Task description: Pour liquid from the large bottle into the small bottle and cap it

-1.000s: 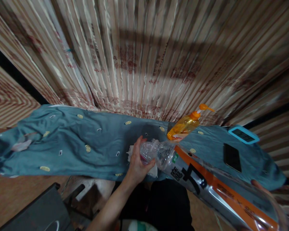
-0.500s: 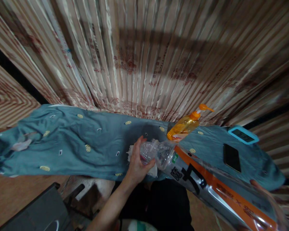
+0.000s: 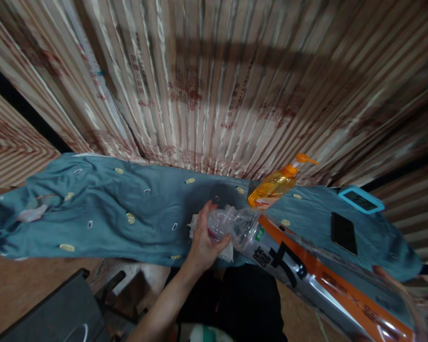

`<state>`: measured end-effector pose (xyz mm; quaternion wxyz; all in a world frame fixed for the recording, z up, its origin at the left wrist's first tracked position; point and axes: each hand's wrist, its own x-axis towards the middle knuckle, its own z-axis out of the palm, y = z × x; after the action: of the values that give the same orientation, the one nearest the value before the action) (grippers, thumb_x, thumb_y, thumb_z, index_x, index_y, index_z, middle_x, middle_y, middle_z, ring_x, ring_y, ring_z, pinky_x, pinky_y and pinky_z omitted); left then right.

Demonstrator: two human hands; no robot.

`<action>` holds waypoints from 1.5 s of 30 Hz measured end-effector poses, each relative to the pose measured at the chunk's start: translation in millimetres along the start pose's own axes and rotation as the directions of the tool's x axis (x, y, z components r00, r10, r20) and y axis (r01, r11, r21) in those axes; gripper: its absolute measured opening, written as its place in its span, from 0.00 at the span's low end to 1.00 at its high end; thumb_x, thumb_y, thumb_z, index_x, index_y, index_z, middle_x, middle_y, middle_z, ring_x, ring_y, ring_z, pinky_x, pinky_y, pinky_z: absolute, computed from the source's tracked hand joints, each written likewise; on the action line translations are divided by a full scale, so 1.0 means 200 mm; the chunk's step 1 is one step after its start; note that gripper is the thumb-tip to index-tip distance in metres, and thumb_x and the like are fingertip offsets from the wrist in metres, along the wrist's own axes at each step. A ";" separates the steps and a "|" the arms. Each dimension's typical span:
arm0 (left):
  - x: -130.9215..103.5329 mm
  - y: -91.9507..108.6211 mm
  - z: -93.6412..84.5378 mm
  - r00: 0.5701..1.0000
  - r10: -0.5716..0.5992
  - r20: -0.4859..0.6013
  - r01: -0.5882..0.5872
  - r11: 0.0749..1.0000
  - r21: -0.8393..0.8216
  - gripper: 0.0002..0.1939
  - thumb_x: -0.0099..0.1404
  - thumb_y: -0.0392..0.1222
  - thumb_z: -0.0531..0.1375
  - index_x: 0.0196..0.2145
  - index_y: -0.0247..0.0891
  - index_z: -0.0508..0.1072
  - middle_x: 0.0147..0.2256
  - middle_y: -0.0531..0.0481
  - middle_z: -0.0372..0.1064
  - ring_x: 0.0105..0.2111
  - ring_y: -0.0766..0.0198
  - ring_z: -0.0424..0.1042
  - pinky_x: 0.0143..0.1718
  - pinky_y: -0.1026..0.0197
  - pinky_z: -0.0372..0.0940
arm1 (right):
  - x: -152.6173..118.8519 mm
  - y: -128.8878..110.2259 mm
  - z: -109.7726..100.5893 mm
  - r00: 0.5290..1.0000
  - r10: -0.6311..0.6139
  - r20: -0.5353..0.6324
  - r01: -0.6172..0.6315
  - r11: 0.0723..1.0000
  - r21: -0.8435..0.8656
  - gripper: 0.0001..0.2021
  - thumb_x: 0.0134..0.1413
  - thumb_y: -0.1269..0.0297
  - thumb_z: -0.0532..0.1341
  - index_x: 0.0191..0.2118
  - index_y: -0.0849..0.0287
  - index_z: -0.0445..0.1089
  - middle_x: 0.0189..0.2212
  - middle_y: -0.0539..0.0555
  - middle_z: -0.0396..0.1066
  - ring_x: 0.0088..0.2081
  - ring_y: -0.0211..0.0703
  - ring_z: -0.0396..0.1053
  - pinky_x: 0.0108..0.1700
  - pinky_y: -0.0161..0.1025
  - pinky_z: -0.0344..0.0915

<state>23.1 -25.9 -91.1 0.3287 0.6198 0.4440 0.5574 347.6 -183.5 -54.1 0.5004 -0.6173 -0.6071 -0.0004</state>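
Observation:
My left hand (image 3: 203, 237) is closed round a small clear plastic container (image 3: 219, 222) with a touch of red at its lower side. A big clear plastic bottle (image 3: 306, 270) with an orange, black and silver label lies tilted across the right side. Its neck points left and down, meeting the small container's rim. My right hand (image 3: 395, 289) grips the bottle near its base, mostly hidden behind it. Beneath my left hand a frayed white cloth or tissue (image 3: 227, 254) lies on the teal cover (image 3: 157, 199).
Behind the big bottle's neck stands an orange pump bottle (image 3: 271, 187). Farther right are a black phone (image 3: 343, 232) and a blue-framed digital clock (image 3: 361, 199). A pleated curtain (image 3: 207, 95) hangs along the back. A dark chair (image 3: 53, 308) is at lower left.
Both hands and the two containers hold almost the same position. The big bottle has shifted very slightly to the right; nothing was let go.

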 end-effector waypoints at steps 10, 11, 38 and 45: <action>0.00 0.00 0.01 1.000 -0.010 0.002 0.010 0.999 -0.041 0.47 0.59 0.42 0.71 0.71 0.43 0.56 0.64 0.37 0.68 0.65 0.44 0.70 0.68 0.39 0.64 | -0.01 0.18 -0.09 0.992 -0.077 0.104 0.082 0.995 -0.052 0.58 0.38 0.41 0.77 0.75 0.48 0.57 0.68 0.64 0.62 0.67 0.87 0.59 0.65 0.87 0.52; 0.00 0.00 0.01 1.000 -0.011 0.002 0.011 0.999 -0.050 0.48 0.59 0.42 0.71 0.71 0.43 0.55 0.64 0.37 0.67 0.65 0.44 0.70 0.68 0.38 0.64 | -0.01 0.19 -0.10 0.990 -0.083 0.112 0.090 0.994 -0.056 0.58 0.37 0.42 0.78 0.75 0.47 0.57 0.68 0.63 0.62 0.66 0.87 0.59 0.64 0.87 0.53; 0.00 0.01 0.00 1.000 -0.006 0.001 0.006 1.000 -0.030 0.49 0.58 0.41 0.72 0.71 0.43 0.55 0.64 0.37 0.68 0.65 0.44 0.70 0.68 0.39 0.64 | 0.00 0.22 -0.12 0.988 -0.075 0.132 0.084 0.994 -0.069 0.55 0.36 0.43 0.78 0.71 0.47 0.61 0.67 0.62 0.63 0.65 0.85 0.60 0.64 0.84 0.55; 0.00 0.00 0.01 1.000 -0.002 0.002 0.002 1.000 -0.029 0.48 0.59 0.43 0.72 0.71 0.42 0.55 0.64 0.37 0.68 0.65 0.44 0.70 0.68 0.39 0.64 | 0.00 0.21 -0.12 0.988 -0.080 0.131 0.086 0.995 -0.045 0.56 0.34 0.42 0.78 0.71 0.46 0.61 0.66 0.63 0.64 0.64 0.86 0.61 0.63 0.84 0.54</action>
<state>24.3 -26.1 -90.5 0.3388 0.6151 0.4360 0.5628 394.1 -186.9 -68.5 0.4440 -0.6027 -0.6631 0.0033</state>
